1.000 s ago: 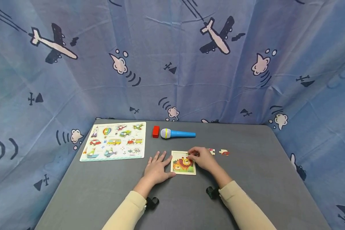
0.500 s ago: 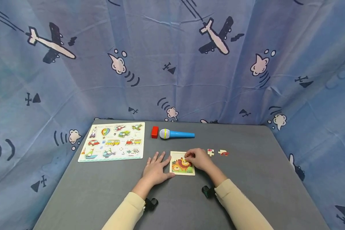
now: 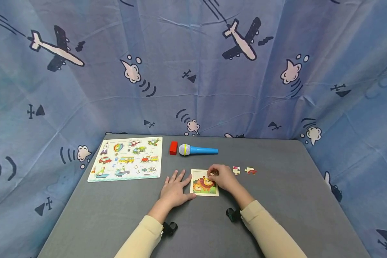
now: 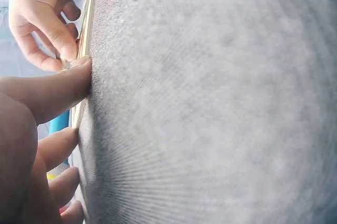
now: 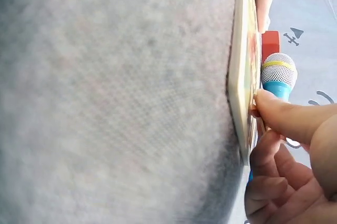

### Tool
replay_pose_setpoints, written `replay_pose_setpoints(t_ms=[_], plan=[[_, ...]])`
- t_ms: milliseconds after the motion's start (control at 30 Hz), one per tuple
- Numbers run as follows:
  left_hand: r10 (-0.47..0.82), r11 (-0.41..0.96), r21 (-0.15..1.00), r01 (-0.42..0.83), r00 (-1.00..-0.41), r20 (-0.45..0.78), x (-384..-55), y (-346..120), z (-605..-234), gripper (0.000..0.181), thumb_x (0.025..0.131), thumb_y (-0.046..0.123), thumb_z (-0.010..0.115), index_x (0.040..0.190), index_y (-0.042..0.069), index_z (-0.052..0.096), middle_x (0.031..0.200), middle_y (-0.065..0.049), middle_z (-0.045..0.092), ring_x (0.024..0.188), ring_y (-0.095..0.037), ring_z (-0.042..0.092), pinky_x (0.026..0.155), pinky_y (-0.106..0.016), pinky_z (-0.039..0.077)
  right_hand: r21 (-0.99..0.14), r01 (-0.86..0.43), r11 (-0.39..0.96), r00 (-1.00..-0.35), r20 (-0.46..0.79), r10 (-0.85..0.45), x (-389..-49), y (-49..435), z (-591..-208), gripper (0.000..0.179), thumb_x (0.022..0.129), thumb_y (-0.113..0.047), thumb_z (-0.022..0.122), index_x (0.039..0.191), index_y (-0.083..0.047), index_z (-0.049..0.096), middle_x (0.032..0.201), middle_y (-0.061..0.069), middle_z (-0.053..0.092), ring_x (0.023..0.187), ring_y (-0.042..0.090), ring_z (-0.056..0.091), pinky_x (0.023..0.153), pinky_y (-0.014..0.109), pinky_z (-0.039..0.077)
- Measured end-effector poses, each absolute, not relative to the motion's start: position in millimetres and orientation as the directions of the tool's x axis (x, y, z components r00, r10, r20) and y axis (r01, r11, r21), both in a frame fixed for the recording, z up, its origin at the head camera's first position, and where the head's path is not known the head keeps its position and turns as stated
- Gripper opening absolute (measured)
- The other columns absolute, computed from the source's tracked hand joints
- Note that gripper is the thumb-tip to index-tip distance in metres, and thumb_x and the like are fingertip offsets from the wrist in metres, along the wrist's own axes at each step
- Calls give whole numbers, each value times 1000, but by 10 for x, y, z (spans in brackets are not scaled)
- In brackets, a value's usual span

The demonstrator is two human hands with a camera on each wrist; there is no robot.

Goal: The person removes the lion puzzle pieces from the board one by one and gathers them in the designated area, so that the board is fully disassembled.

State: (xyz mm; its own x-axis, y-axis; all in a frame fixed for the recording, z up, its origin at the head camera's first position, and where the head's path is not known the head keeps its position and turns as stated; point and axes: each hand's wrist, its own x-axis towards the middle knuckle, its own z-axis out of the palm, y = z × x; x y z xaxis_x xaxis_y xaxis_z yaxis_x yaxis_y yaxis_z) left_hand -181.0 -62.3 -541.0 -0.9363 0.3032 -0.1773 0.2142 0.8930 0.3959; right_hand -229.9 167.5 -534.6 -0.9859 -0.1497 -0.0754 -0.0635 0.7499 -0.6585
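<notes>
A small square lion jigsaw puzzle (image 3: 204, 186) in a pale wooden frame lies flat on the grey table. My left hand (image 3: 174, 192) rests on its left side with the fingers spread, the thumb at the lower left corner and the index finger along the left edge. Over the puzzle's upper right part, my right hand (image 3: 224, 178) pinches a puzzle piece (image 5: 255, 110) between thumb and fingers. That piece is mostly hidden by the fingertips. Two loose puzzle pieces, one pink and white (image 3: 236, 170) and one red and cream (image 3: 250, 171), lie to the right of the right hand.
Behind the puzzle lie a blue toy microphone (image 3: 198, 150) and a red block (image 3: 173, 148). A large picture board (image 3: 126, 175) showing vehicles is at the back left. A blue printed curtain (image 3: 167, 71) hangs behind the grey table (image 3: 293, 200).
The right hand has shifted slightly left over the puzzle, so the pink and white piece shows more fully. The left hand stays in place at the frame.
</notes>
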Motion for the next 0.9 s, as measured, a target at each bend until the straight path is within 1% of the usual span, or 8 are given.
replay_pose_setpoints(t_ms=[100, 167, 300, 433, 567, 733, 900], plan=[[301, 893, 396, 212, -937, -179, -1815, -624, -5411, 82, 86, 62, 69, 156, 29, 42, 167, -5, 27, 157, -33, 13, 124, -59, 14, -695, -24, 719, -990, -86, -116, -2303, 1681, -5322, 25, 84, -18, 83, 99, -15, 64, 82, 1, 63, 76, 18, 54, 66, 31, 43], [299, 894, 397, 208, -937, -182, -1818, -624, -5414, 82, 86, 62, 69, 156, 29, 41, 167, -4, 26, 157, -33, 13, 124, -59, 13, -719, -12, 695, -991, -84, -104, -2301, 1691, -5294, 27, 84, -20, 84, 102, -14, 64, 80, 1, 66, 74, 19, 56, 64, 30, 44], [292, 897, 394, 202, -938, -185, -1817, -626, -5418, 82, 86, 62, 69, 156, 30, 41, 167, -4, 26, 157, -32, 12, 124, -58, 13, -749, -37, 662, -992, -53, -115, -2292, 1728, -5228, 22, 85, -25, 82, 103, -14, 73, 76, 0, 72, 64, 17, 60, 57, 29, 48], [290, 897, 393, 202, -940, -180, -1811, -628, -5423, 82, 86, 62, 69, 156, 30, 41, 167, -4, 26, 157, -33, 13, 124, -59, 14, -768, -72, 636, -993, -6, -119, -2276, 1794, -5160, 21, 89, -26, 79, 105, -13, 75, 77, 1, 74, 58, 17, 61, 53, 31, 50], [294, 893, 401, 205, -939, -176, -1808, -629, -5426, 82, 86, 62, 69, 156, 29, 41, 167, -5, 26, 157, -33, 13, 124, -59, 13, -780, -103, 617, -992, 34, -122, -2273, 1907, -5099, 18, 93, -23, 75, 106, -12, 75, 80, 2, 74, 61, 17, 63, 56, 30, 52], [300, 889, 409, 208, -938, -175, -1804, -627, -5415, 82, 86, 62, 69, 156, 29, 41, 168, -5, 25, 157, -33, 12, 124, -59, 13, -810, -90, 580, -993, 29, -113, -2273, 2108, -5019, 18, 94, -21, 73, 108, -10, 73, 83, 7, 76, 68, 27, 67, 57, 30, 52], [306, 887, 408, 216, -937, -169, -1808, -627, -5415, 82, 86, 62, 69, 156, 28, 42, 167, -5, 26, 157, -34, 14, 123, -60, 14, -821, -75, 566, -995, 26, -93, -2259, 2307, -4947, 22, 95, -23, 72, 111, -8, 72, 85, 9, 77, 71, 31, 67, 55, 30, 51]])
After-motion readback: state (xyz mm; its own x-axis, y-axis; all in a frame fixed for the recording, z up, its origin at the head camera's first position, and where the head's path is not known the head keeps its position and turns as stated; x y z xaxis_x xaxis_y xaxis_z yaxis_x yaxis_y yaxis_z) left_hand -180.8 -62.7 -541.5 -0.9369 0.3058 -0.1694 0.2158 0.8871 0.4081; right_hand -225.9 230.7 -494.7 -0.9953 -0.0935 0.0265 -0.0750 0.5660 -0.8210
